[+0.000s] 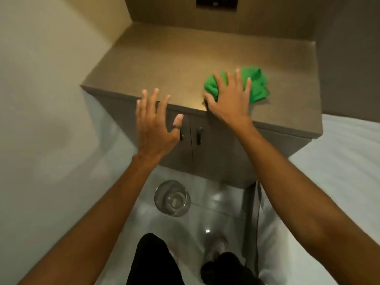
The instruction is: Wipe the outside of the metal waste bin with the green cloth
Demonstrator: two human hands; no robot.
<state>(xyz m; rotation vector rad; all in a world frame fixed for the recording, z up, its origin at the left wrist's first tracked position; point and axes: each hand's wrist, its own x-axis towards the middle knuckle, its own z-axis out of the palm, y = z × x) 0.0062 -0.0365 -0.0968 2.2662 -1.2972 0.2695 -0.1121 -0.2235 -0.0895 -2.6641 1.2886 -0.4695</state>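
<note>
Right hand point(230, 99) spread flat on green cloth point(256, 85), centre-right counter point(164, 58), likely gathering it. Left hand point(154, 124) open, empty. Metal waste bin point(172, 199) below, untouched.

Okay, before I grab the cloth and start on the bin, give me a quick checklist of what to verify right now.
1. Green cloth within reach, on the cabinet top: ok.
2. Right hand on the cloth: ok, fingers spread, not yet closed.
3. Left hand free: ok, open, holding nothing.
4. Metal waste bin located, on the floor below: ok.
5. Bin empty: cannot tell.
</note>
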